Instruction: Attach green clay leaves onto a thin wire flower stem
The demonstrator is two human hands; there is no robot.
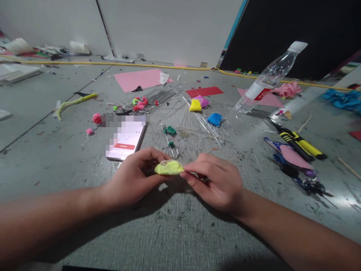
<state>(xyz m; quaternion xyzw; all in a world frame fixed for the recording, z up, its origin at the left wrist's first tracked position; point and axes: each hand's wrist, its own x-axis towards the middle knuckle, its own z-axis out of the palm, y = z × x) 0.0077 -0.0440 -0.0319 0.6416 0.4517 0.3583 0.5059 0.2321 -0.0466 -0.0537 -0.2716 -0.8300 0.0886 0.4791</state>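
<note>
Between my hands is a small clear packet of yellow-green modelling clay (169, 168), held just above the grey table. My left hand (138, 171) grips the packet's left end between thumb and fingers. With thumb and forefinger, my right hand (216, 180) pinches its right corner. Just beyond the packet lies a bent wire piece with green clay lumps (170, 144). A phone (124, 139) with a lit screen rests beyond my left hand. Farther out are a yellow packet (195, 105), a purple packet (202, 100) and a blue packet (214, 119).
A clear plastic bottle (267, 81) stands tilted in view at the right. Nearer are black-and-yellow pliers (297, 141) beside assorted small items. Thin wires (207, 126), pink paper (135, 80) and red paper (204, 92) lie farther back. A yellow cord (158, 66) crosses the back.
</note>
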